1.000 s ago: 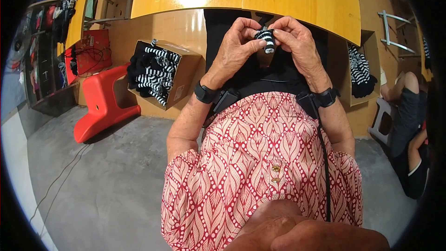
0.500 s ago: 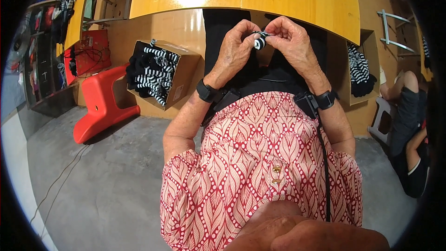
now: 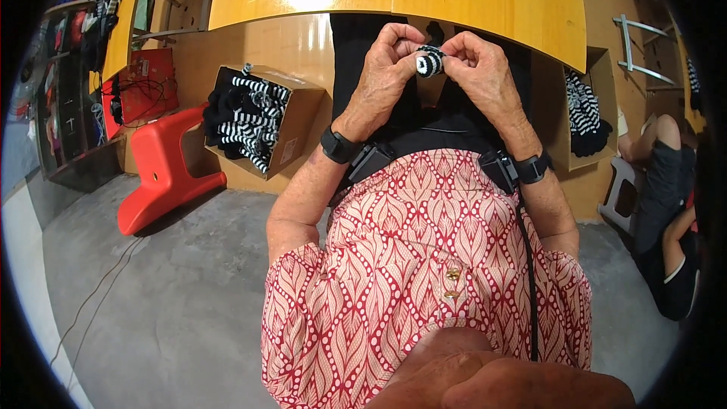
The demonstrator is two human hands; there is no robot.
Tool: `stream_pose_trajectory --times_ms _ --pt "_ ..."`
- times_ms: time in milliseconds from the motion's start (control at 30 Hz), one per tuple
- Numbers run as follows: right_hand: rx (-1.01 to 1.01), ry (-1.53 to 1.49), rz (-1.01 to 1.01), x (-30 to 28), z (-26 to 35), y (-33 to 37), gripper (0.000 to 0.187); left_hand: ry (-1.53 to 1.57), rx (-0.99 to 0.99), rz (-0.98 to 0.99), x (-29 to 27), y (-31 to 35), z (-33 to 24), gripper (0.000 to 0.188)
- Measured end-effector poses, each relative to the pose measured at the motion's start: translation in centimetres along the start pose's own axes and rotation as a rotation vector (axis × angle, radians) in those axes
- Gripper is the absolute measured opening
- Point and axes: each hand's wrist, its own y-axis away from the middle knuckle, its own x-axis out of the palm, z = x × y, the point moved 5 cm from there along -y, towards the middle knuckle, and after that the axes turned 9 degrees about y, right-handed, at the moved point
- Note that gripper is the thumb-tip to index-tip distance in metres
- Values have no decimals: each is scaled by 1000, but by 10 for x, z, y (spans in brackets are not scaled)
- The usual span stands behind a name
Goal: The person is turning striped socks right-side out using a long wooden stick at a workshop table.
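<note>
A small black-and-white striped knit piece (image 3: pixel 429 65) is held up between my two hands, over my lap and just below the near edge of the yellow table (image 3: pixel 492 11). On its left side my left hand (image 3: pixel 388 68) pinches it between thumb and fingertips. My right hand (image 3: pixel 483 70) grips the opposite side the same way. A white patch shows on the end turned toward me. A dark part hangs behind it; whether that belongs to the same piece I cannot tell.
To my left stands a cardboard box (image 3: pixel 304 110) of striped knit pieces (image 3: pixel 254 117), beside a red plastic stool (image 3: pixel 163 159). Another cardboard box (image 3: pixel 602 68) with similar pieces is at my right. Farther right, a person (image 3: pixel 659 204) sits close by. Cables (image 3: pixel 106 276) cross the grey floor.
The knit piece has shifted slightly right and up and shows more of its stripes. My right-hand fingers have moved down to its side; both hands stay on it.
</note>
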Motion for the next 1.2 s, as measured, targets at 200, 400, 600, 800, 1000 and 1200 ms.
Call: stream_pose_trajectory --times_ms 200,400,600,800,1000,1200 --pt "200 -545 181 11 -13 -1 11 -403 193 16 2 -1 -10 22" --pt "214 -706 215 18 -27 -4 9 -373 -12 82 0 -1 -10 25" --pt "-1 -272 2 8 -9 -5 9 -278 -140 137 -5 -4 1 21" --pt "-213 212 -196 1 16 0 6 30 -273 29 -7 -3 16 14" --pt "-341 247 -262 1 18 -1 5 -33 -159 -34 -8 -6 14 13" --pt "-99 -46 -79 9 -3 -9 9 57 -34 -119 -14 -7 15 15"
